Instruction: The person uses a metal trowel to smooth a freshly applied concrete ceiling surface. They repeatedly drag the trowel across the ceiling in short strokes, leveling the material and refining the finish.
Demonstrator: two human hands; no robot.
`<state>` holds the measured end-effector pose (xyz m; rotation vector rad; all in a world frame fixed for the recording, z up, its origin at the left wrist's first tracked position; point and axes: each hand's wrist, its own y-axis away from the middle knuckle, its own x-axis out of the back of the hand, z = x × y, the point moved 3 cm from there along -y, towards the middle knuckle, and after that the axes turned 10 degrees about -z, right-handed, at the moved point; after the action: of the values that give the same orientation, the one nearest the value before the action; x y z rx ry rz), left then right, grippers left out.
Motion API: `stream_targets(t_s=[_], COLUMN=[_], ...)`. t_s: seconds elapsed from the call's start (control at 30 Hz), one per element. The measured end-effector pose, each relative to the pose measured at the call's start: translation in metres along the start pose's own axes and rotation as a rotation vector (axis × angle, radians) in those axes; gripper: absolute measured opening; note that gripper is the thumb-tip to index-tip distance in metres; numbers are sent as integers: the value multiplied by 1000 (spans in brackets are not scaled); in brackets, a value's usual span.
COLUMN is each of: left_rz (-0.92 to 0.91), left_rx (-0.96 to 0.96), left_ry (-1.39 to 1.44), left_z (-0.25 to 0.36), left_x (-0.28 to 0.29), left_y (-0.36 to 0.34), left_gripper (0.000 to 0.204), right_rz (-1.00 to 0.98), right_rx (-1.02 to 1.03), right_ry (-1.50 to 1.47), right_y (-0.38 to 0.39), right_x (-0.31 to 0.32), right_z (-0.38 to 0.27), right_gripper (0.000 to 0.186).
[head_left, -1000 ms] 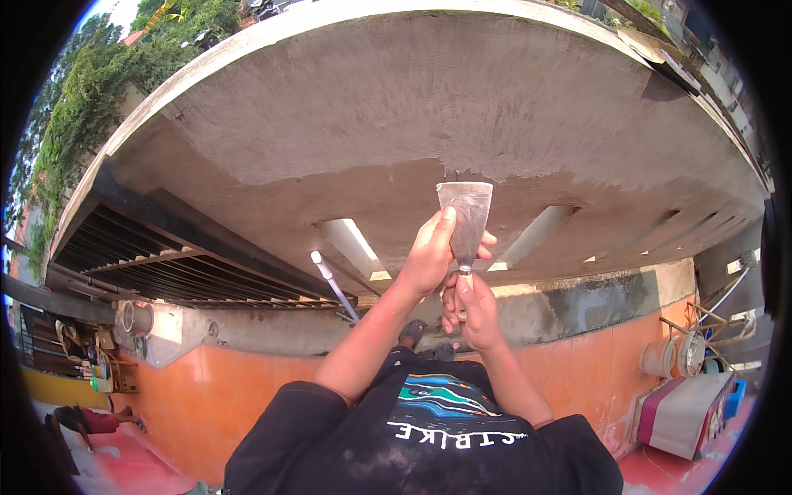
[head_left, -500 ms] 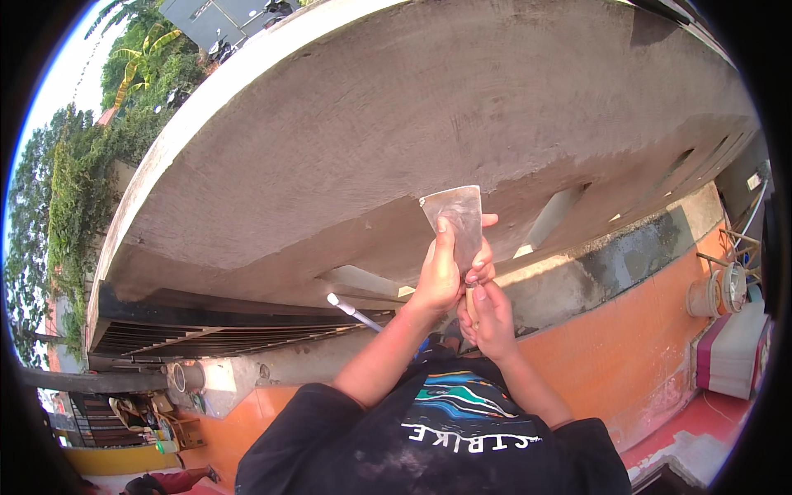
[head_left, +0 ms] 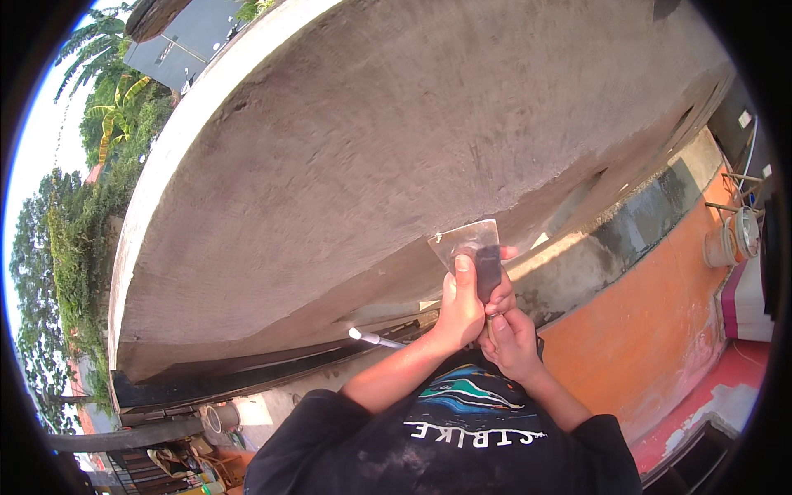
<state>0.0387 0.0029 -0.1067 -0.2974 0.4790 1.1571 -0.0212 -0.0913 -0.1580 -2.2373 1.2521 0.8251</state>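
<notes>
A putty knife (head_left: 488, 266) with a flat grey metal blade and a short wooden handle is between my two hands, blade pointing up toward the wall. My left hand (head_left: 463, 312) closes around the blade, its thumb pressed on the near face and fingertips showing past the right edge. Pale residue clings to the blade's upper left corner. Just below, my right hand (head_left: 513, 345) is wrapped round the handle, most of which its fingers hide. Beyond the blade spreads a grey-brown plastered wall (head_left: 346, 157); whether the blade touches it I cannot tell.
A white-tipped pole (head_left: 371, 337) juts out beside my left forearm. The wall has slot openings low down. Buckets (head_left: 719, 246) stand at right by an orange floor strip (head_left: 610, 346); another bucket (head_left: 221, 417) is at lower left. Trees (head_left: 78, 223) grow beyond the wall's pale top edge.
The view has tilted, so the wall and surroundings sit differently. Both hands and the putty knife appear lower and slightly further right, with the same grip; a shadow now darkens part of the blade.
</notes>
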Motion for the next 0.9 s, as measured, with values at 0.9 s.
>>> stream_targets(t_s=[0.9], left_rz=[-95], left_rx=[-180], left_ry=[-21], left_z=[45], left_x=[-2], left_y=[-5], left_gripper=[75], right_rz=[-68], right_rx=[64], right_ry=[163], right_y=[-31], right_x=[-15], right_z=[-18], right_gripper=[30])
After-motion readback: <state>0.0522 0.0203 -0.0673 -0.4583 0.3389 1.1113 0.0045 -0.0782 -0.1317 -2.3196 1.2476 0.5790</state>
